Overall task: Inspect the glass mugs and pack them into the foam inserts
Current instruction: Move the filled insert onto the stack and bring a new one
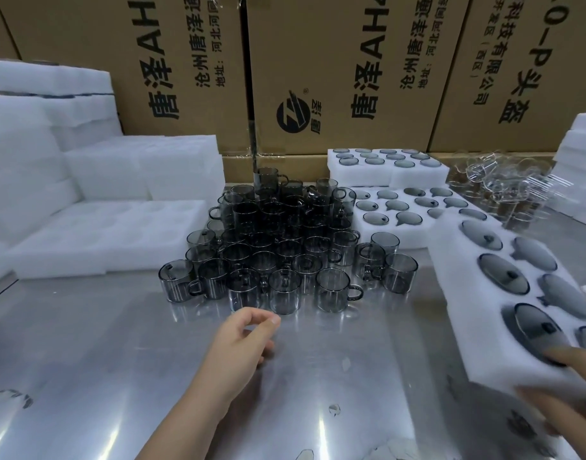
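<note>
Smoky grey glass mugs (278, 240), dozens of them unpacked, crowd the steel table (118, 360) at twelve o'clock, the left hand (241, 343) hovering loosely open before them, the blurred right hand (560, 403) gripping a filled white foam insert (477, 327) at four o'clock, empty inserts (102, 234) at nine.

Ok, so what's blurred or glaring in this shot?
Head view: the right hand and the foam insert it holds are motion-blurred; light streaks glare off the steel table; the cartons behind bow from the wide lens; the glass mugs look fairly sharp.
</note>
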